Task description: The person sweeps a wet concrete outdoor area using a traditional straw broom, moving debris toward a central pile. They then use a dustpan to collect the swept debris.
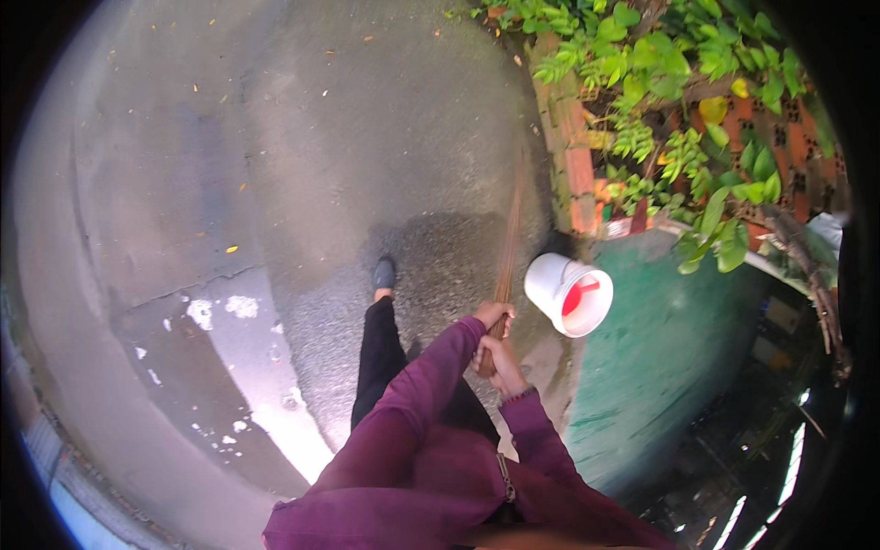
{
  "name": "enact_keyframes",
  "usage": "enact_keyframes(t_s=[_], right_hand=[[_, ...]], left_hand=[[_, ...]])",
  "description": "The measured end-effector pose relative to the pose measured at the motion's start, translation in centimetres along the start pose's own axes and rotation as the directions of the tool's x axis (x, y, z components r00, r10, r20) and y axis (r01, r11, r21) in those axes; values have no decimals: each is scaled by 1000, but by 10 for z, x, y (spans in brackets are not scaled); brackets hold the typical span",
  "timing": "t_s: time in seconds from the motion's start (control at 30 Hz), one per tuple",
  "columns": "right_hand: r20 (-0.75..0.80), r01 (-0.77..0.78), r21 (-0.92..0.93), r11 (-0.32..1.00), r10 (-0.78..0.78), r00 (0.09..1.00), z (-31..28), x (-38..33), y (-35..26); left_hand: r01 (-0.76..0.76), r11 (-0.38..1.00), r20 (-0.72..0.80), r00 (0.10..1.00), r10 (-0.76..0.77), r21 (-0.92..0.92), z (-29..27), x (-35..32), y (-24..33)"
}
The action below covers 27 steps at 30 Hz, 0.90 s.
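Both my hands are wrapped round a stick broom, a bundle of thin brown twigs point(509, 247). Its twigs fan out away from me toward the brick border, with the far tips blurred over the wet concrete. My left hand point(495, 315) grips higher up the bundle, and just below it my right hand point(501, 365) closes round the bound end. To the right of the twigs stands a white bucket point(546, 286) with a wire handle. A red plastic thing, perhaps a scoop point(576, 298), lies inside it.
A brick border point(579, 179) with leafy green plants point(660, 64) runs along the upper right. Green painted ground point(660, 339) lies right of the bucket. My shoe point(384, 273) is on damp grey concrete point(348, 119) with scattered yellow leaves; a shiny wet patch point(275, 403) lies left.
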State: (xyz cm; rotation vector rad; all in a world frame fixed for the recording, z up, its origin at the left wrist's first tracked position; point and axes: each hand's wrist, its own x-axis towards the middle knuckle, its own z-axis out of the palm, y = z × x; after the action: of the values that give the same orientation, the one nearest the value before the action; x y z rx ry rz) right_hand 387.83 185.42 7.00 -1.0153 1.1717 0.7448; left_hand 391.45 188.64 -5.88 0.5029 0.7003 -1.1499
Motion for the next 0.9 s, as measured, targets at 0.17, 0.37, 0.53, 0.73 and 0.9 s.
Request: enact_keyframes(t_s=[0.17, 0.37, 0.53, 0.73, 0.9], right_hand=[[-6, -90, 65, 994, 91, 996, 59, 53, -36], [267, -55, -391, 919, 170, 949, 157, 65, -11], [583, -56, -323, 945, 245, 775, 123, 64, -108], [350, 120, -296, 948, -10, 937, 46, 0, -162], [6, 90, -249, 964, -91, 996, 24, 37, -240]], left_hand=[[98, 995, 223, 970, -101, 23, -39, 21, 64], [-239, 875, -170, 968, 183, -420, -127, -91, 124], [-538, 842, -661, 645, 385, -35, -53, -87, 178], [-337, 898, -297, 921, 252, -282, 58, -35, 165], [17, 995, 133, 991, -4, -97, 115, 74, 199]])
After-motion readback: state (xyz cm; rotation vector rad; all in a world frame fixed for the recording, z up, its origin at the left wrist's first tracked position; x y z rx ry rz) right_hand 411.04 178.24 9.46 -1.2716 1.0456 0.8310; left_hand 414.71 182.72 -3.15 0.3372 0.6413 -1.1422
